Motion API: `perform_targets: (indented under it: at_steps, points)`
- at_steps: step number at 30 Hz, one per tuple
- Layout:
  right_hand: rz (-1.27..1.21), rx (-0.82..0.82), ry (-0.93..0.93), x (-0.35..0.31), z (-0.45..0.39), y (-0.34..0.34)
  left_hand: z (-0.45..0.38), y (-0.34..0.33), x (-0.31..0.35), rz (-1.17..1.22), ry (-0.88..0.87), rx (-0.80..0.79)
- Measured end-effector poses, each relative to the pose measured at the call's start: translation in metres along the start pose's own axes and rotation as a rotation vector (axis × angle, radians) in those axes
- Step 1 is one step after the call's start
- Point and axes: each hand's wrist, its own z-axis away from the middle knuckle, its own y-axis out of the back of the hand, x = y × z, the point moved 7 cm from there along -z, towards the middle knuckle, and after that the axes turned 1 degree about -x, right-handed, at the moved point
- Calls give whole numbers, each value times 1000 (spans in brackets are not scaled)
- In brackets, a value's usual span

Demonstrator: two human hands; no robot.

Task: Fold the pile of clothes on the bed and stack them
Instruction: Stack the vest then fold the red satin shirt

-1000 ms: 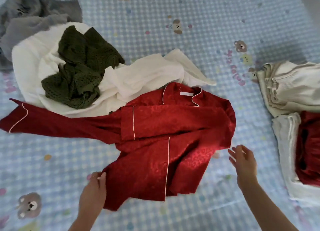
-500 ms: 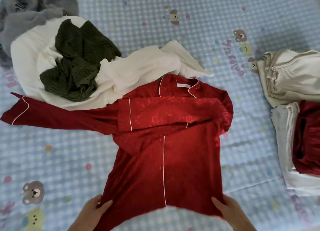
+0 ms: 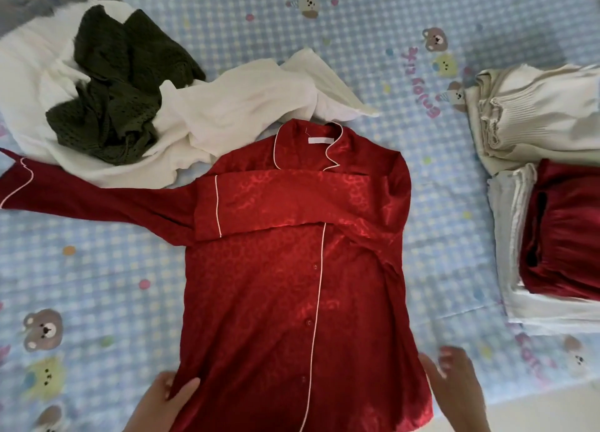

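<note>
While the red satin pyjama shirt is lying flat mid-bed, its hem is being pinched by the left hand and smoothed by the spread right hand, seemingly for folding

Showing a deep red pyjama shirt with a faint tonal leopard-like weave, thin white piping and a white neck label. Lying on a bedsheet checked in pale blue and white, dotted with pastel spots, brown and yellow bears, pink lettering. Resting nearby: a dark olive openwork knit, a plain white garment, grey fabric, cream ribbed folded clothes, a dark red folded piece.
</note>
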Motion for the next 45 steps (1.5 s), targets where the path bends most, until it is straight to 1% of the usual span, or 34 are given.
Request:
perform_targets:
  at_steps: [2, 3, 4, 6, 7, 8, 9, 10, 12, 14, 16, 18, 20, 21, 23, 24, 26, 28, 30, 31, 32, 33, 34, 35, 36, 37, 38, 39, 40, 41, 42, 43, 44, 45]
  points:
    - [-68, 3, 105, -27, -7, -3, -9, -2, -3, -82, -8, 24]
    - [-34, -7, 137, -37, -15, -3, -16, 2, -9, -128, 42, 61]
    - [26, -34, 118, -40, -23, -5, -23, 7, -15, -141, 69, 104]
    - [60, 31, 17, -29, -31, 13, -28, 25, -21, -174, 136, 222]
    - [31, 100, -15, -22, -37, 24, -29, 35, -21, -200, 134, 286]
    - [27, 177, -3, -22, -42, 38, -30, 46, -11, -218, 88, 377]
    - [34, 256, 52, -33, -44, 47, -29, 53, 11, -218, 17, 443]
    - [26, 313, 161, -54, -42, 51, -27, 55, 41, -197, -92, 500]
    - [50, 309, 455, -118, -32, 38, -29, 48, 116, -130, -312, 510]
    - [126, 293, 725, -186, -26, 19, -38, 42, 190, -40, -467, 511]
    - [181, 319, 887, -238, -34, 10, -53, 42, 245, -5, -499, 551]
    - [204, 374, 906, -268, -63, 16, -75, 45, 272, -60, -399, 571]
    - [301, 350, 892, -285, -100, 26, -95, 47, 279, -147, -271, 525]
    - [379, 280, 905, -291, -117, 29, -101, 48, 281, -164, -235, 499]
    - [541, 126, 884, -291, -149, 35, -105, 48, 289, -129, -279, 477]
    - [621, 104, 841, -286, -163, 46, -104, 46, 295, -102, -334, 468]
    - [695, 148, 729, -271, -190, 79, -103, 36, 307, -67, -411, 423]
    - [573, 241, 640, -253, -208, 116, -103, 16, 319, -49, -446, 339]
    - [333, 339, 611, -240, -201, 138, -103, -6, 329, -71, -432, 266]
    - [239, 381, 674, -236, -188, 137, -102, -14, 334, -71, -425, 251]
    - [195, 379, 782, -234, -168, 126, -98, -19, 339, -42, -422, 240]
    - [210, 328, 891, -229, -147, 106, -92, -24, 346, 2, -430, 229]
    - [297, 255, 989, -222, -126, 80, -84, -29, 354, 40, -453, 198]
    - [403, 205, 1070, -212, -109, 56, -72, -36, 363, 72, -492, 128]
    - [476, 197, 1115, -199, -102, 40, -58, -47, 373, 101, -546, -1]
    - [468, 212, 1081, -185, -106, 38, -37, -63, 382, 121, -615, -201]
    - [371, 224, 949, -171, -118, 45, -9, -82, 386, 100, -679, -446]
    - [227, 255, 777, -157, -131, 58, 23, -100, 384, -26, -750, -668]
    - [90, 287, 619, -145, -140, 72, 51, -116, 376, -228, -824, -820]
    - [-9, 326, 525, -141, -144, 84, 69, -129, 365, -406, -881, -899]
    - [-74, 358, 484, -146, -142, 92, 76, -136, 357, -522, -904, -910]
    - [-145, 369, 487, -161, -136, 97, 74, -137, 358, -546, -895, -860]
    - [-214, 359, 527, -183, -129, 97, 65, -133, 366, -498, -874, -760]
    - [-265, 331, 599, -212, -121, 93, 50, -125, 377, -426, -840, -614]
